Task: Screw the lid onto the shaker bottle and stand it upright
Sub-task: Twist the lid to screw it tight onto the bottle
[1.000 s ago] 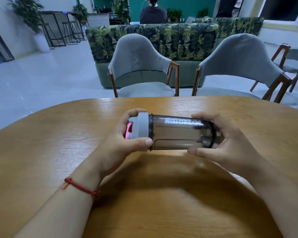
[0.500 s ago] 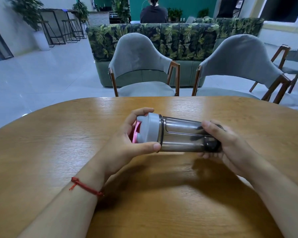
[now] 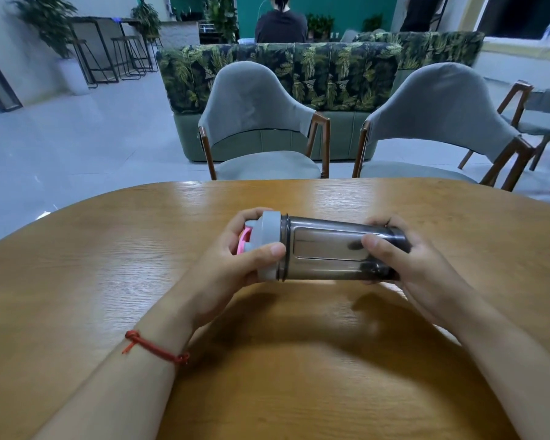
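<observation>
A smoky transparent shaker bottle (image 3: pixel 324 249) lies sideways in the air just above the wooden table (image 3: pixel 108 281), its mouth to the left. A grey lid (image 3: pixel 269 233) with a pink flip cap (image 3: pixel 244 244) sits on that mouth. My left hand (image 3: pixel 235 268) wraps the lid, thumb across its front and fingers behind. My right hand (image 3: pixel 404 265) grips the bottle's base end, thumb on the near side. Part of the base is hidden by my fingers.
Two grey upholstered chairs (image 3: pixel 258 122) (image 3: pixel 442 122) stand at the table's far edge, with a leaf-patterned sofa (image 3: pixel 299 68) behind them. A person sits with their back turned beyond the sofa. The table surface spreads wide around my hands.
The bottle has turned about its long axis, so the printed lettering no longer faces me. My right hand has regripped the base, and the bottle tilted slightly.
</observation>
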